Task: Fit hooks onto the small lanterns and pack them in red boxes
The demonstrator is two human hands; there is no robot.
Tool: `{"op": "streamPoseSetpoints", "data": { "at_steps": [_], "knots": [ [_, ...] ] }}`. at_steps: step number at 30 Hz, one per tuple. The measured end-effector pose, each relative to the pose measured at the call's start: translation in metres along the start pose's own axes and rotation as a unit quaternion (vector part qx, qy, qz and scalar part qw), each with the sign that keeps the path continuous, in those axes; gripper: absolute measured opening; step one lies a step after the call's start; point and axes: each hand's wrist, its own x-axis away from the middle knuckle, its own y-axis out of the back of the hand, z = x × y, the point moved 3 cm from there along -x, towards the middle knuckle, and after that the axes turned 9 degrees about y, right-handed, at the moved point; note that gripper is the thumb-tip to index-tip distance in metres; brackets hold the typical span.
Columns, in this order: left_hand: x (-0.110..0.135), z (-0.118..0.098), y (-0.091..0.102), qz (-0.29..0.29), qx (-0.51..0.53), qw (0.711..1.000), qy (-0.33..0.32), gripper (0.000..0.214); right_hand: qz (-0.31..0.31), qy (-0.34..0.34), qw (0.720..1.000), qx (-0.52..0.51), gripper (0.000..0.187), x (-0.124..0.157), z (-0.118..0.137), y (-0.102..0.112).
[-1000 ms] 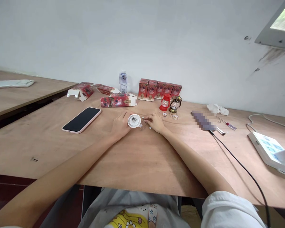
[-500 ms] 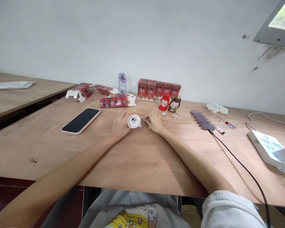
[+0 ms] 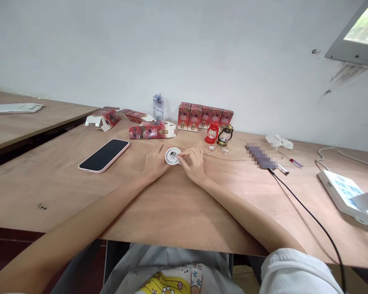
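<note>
A small round white disc part (image 3: 172, 156) rests on the wooden table (image 3: 178, 204) with a dark square in its middle. My left hand (image 3: 155, 161) grips its left side with curled fingers. My right hand (image 3: 192, 162) sits just right of the disc, fingertips pinched on a tiny metal piece held at the disc's edge. A red toy lantern (image 3: 212, 132) and a dark gold one (image 3: 226, 135) stand behind, with several small loose metal bits (image 3: 221, 150) beside them.
A pink-cased phone (image 3: 104, 154) lies to the left. Red boxes (image 3: 205, 116) stand in a row at the wall, others lie flat (image 3: 151, 130). A small bottle (image 3: 158, 105), a screwdriver (image 3: 290, 160), a black cable (image 3: 306, 212) and a white device (image 3: 346, 194) are also here.
My right hand has moved left from the loose bits to the white disc and now pinches a small metal piece at its rim. The left hand stayed on the disc.
</note>
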Motion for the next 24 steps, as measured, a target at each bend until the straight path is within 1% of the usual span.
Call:
{"op": "streamPoseSetpoints", "data": {
  "at_steps": [4, 11, 14, 16, 18, 21, 22, 23, 24],
  "knots": [
    [0.001, -0.001, 0.0, 0.003, -0.007, 1.0, -0.001, 0.026, 0.009, 0.0, 1.0, 0.014, 0.016, 0.001, 0.004, -0.002],
    [0.0, 0.001, -0.002, -0.003, -0.022, 1.0, -0.008, 0.023, 0.051, 0.009, 0.998, 0.043, 0.018, 0.0, 0.005, -0.003],
    [0.0, 0.0, -0.002, -0.011, -0.02, 1.0, -0.011, 0.023, 0.053, -0.001, 0.998, 0.028, 0.018, 0.0, 0.005, -0.003],
    [0.001, -0.001, -0.002, -0.014, -0.018, 1.0, -0.017, 0.022, 0.038, -0.012, 0.999, -0.003, 0.015, -0.001, 0.005, -0.003],
    [0.001, -0.001, -0.001, -0.015, -0.02, 1.0, -0.017, 0.021, 0.013, -0.033, 0.999, -0.039, 0.012, -0.001, 0.003, -0.003],
    [0.001, -0.001, 0.0, -0.007, -0.022, 1.0, -0.002, 0.023, -0.022, -0.11, 0.992, -0.067, 0.01, 0.0, -0.008, -0.001],
    [0.001, -0.001, 0.0, -0.003, -0.022, 1.0, -0.001, 0.024, -0.023, -0.142, 0.988, -0.064, 0.01, 0.0, -0.013, -0.001],
    [0.001, -0.001, 0.0, -0.001, -0.021, 1.0, -0.002, 0.024, -0.011, -0.172, 0.983, -0.056, 0.01, 0.0, -0.018, -0.002],
    [0.001, 0.0, 0.0, -0.001, -0.019, 1.0, -0.004, 0.024, 0.016, -0.2, 0.979, -0.044, 0.012, 0.0, -0.024, -0.003]
  ]
}}
